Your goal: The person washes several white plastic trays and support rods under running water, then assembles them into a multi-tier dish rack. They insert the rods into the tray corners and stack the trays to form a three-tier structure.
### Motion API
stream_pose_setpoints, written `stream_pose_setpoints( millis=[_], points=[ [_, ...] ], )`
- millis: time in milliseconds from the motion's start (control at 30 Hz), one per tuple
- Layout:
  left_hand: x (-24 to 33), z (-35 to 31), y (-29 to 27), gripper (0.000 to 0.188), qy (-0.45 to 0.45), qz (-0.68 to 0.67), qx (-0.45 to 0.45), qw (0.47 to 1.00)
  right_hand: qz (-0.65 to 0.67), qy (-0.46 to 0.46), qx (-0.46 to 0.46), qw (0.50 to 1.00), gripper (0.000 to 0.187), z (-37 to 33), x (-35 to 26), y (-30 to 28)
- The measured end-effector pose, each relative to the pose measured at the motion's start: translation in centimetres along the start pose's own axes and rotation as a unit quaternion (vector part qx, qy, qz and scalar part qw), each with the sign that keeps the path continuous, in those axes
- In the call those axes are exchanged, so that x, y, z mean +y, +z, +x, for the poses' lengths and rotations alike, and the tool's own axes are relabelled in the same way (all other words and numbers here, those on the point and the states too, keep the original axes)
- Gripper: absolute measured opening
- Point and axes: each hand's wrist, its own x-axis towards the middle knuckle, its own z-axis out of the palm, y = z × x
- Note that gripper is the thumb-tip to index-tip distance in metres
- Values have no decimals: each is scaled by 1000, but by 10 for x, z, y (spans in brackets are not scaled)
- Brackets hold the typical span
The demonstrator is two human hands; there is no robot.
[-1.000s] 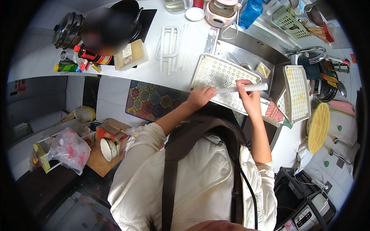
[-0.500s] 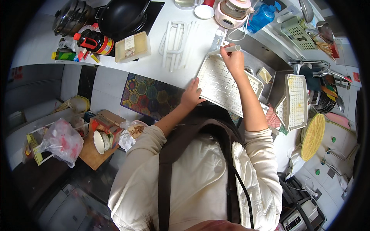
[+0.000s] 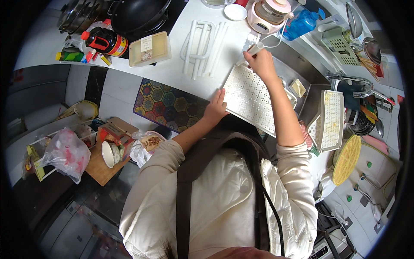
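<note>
A white perforated shelf tray (image 3: 248, 93) lies slanted across the counter's front edge and the sink. My left hand (image 3: 215, 108) grips the tray's left edge, fingers along the rim. At the tray's far corner my right hand (image 3: 261, 64) is closed around a short white tube (image 3: 256, 48), whose round open end points up and away. Whether the tube sits in the corner is hidden by my fingers. Several white tubes and a looped white frame (image 3: 199, 49) rest on the counter to the left. Another perforated tray (image 3: 332, 118) leans beyond the sink at the right.
The sink (image 3: 306, 77) holds a small pale block (image 3: 297, 88), with a faucet (image 3: 360, 86) at its right. A pink kettle (image 3: 268, 17) and blue bottle (image 3: 302, 25) stand behind. Toward the left are a plastic food box (image 3: 150, 48), a dark sauce bottle (image 3: 105, 43) and a black wok (image 3: 138, 19).
The tube in my right hand has tilted, its open end swinging left and away from me. My left hand stays on the tray edge. The view has shifted slightly.
</note>
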Motion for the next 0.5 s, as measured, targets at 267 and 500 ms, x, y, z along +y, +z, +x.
stream_pose_setpoints(
  millis=[267,500],
  points=[
    [3,1,3,41,-12,18,-11,1000,-50,-29,1,998,26,5,-12,13],
    [1,0,10,43,8,42,25,999,-14,19,-33,999,25,-4,-1,26]
  ],
)
